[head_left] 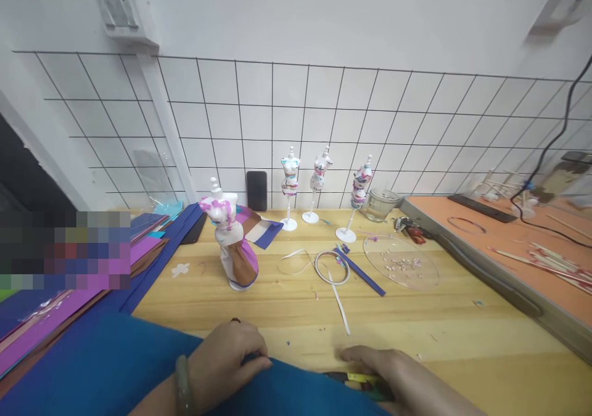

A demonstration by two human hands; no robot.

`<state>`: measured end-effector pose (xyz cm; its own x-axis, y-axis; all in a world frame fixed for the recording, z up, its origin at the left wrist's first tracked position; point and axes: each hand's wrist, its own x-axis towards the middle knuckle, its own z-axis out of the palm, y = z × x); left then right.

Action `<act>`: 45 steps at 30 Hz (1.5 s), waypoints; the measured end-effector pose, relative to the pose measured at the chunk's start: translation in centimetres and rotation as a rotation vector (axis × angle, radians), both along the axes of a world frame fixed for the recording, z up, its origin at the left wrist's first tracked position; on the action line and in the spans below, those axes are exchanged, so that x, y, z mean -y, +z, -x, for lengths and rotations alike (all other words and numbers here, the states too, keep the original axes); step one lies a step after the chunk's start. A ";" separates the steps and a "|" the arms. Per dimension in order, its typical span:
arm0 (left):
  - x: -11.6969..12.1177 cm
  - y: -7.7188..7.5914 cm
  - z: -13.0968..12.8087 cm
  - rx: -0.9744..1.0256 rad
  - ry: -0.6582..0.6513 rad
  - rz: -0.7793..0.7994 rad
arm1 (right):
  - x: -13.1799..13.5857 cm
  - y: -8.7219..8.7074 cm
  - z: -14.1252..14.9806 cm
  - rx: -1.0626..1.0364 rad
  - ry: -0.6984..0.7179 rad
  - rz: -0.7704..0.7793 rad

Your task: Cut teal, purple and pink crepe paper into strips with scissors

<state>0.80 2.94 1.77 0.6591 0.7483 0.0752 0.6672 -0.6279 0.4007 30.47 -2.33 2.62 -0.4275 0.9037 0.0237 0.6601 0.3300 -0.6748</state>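
My left hand [226,360], a bracelet on its wrist, rests on a large blue sheet [139,348] along the table's front. Its fingers are curled and closed at the sheet's upper edge. Farther right, my right hand [388,370] reaches over a dark tool with a yellow part [363,378], partly hidden by the hand and the sheet; its kind is unclear. The right index finger is stretched out, apart from the tool, and slightly blurred. Beyond the left hand, a small white mannequin [224,209] stands in a brown, white and purple skirt [243,262].
Three small painted mannequins [290,179] stand on stands near the wall beside a phone [256,191]. White rings [332,282], a dark blue strip [365,275] and a clear disc with beads [400,262] lie mid-table. Coloured sheets [148,249] pile left; an orange-topped tray [531,237] stands right.
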 end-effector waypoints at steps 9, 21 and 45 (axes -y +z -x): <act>1.0 -0.6 -1.5 0.109 -0.043 -0.216 | -0.6 -1.2 -2.7 -0.126 -0.038 0.100; 2.4 -1.2 -2.6 0.032 -0.171 -0.515 | -1.1 0.6 -0.8 -0.015 0.029 0.097; 2.0 -1.4 -2.5 0.006 -0.218 -0.609 | -2.1 0.4 -0.5 -0.060 0.046 0.206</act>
